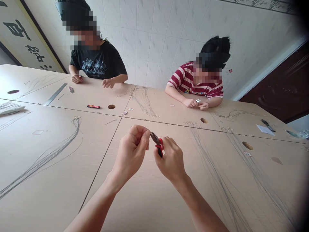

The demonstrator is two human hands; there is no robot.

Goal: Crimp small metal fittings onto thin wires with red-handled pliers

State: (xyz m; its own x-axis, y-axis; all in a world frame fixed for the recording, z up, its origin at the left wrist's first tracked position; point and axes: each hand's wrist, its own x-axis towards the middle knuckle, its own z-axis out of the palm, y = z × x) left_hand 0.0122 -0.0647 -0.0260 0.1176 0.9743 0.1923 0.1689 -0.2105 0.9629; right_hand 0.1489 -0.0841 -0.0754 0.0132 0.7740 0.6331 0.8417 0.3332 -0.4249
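My right hand (172,158) is wrapped round a pair of pliers (155,139) with red and black handles. The pliers' dark jaws point up and left, close to the fingertips of my left hand (132,149). That left hand is closed in a pinch between thumb and forefinger. Whatever sits in the pinch is too small to make out. Both hands are raised over the middle of the table (135,199). To their left lies a bundle of thin grey wires (65,145) with small beads or fittings at one end.
More wire bundles (212,174) lie on the right and at the back. A red and black marker (93,106), a metal ruler (56,94) and a black pen (267,125) rest on the table. Round holes (247,145) pierce the tabletop. Two people (98,61) sit opposite.
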